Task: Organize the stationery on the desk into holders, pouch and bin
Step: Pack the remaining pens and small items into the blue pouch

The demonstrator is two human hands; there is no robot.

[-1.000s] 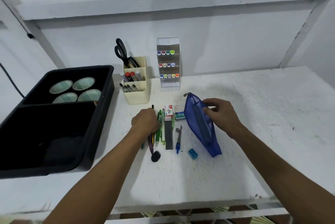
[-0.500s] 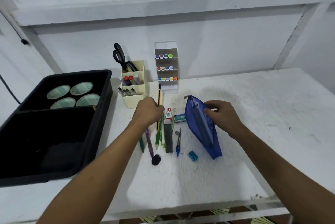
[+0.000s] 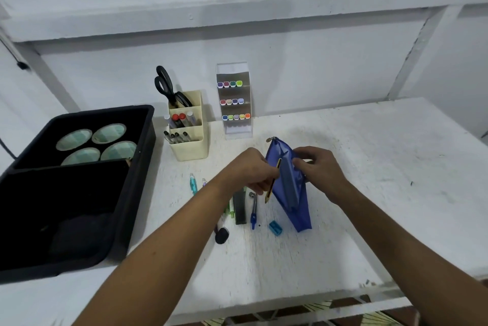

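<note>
My left hand (image 3: 254,171) pinches a yellow pencil (image 3: 272,183) at the blue pouch (image 3: 290,188) mouth; my right hand (image 3: 318,169) grips the pouch's rim, mid-desk (image 3: 369,180).

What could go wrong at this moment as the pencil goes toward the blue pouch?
The pencil, held by the left hand, lies against the outside of the blue pouch near its mouth; it might slide down the side instead of going in. The right hand holds only the pouch's upper edge, so the pouch could tip or fold. The left forearm hangs over the pens and black case and could sweep them aside.
</note>
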